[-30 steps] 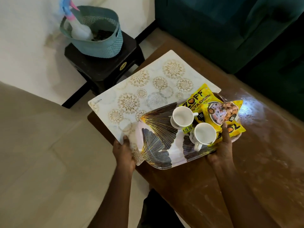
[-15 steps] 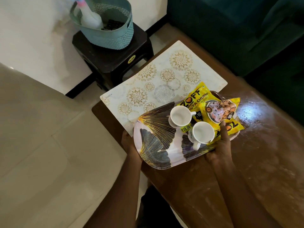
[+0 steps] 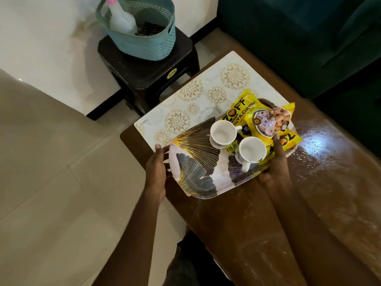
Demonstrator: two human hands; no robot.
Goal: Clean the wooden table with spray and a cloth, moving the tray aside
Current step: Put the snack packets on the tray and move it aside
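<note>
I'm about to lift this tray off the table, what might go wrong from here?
1. The cups stand loose on the tray; a tilt may slide or tip them.
2. The packets reach past the tray's rim, pinned only by the right hand's thumb, so they might drop.
3. The tray overlaps the placemat near the table's corner; sliding it may drag the mat off.

The 2 bare forearms reach forward side by side, a little apart. The left hand [image 3: 157,169] holds the tray [image 3: 195,153] at its left rim with its fingers tucked beneath. The right hand [image 3: 275,172] grips the opposite rim, thumb laid over the top, fingers hidden underneath.
</note>
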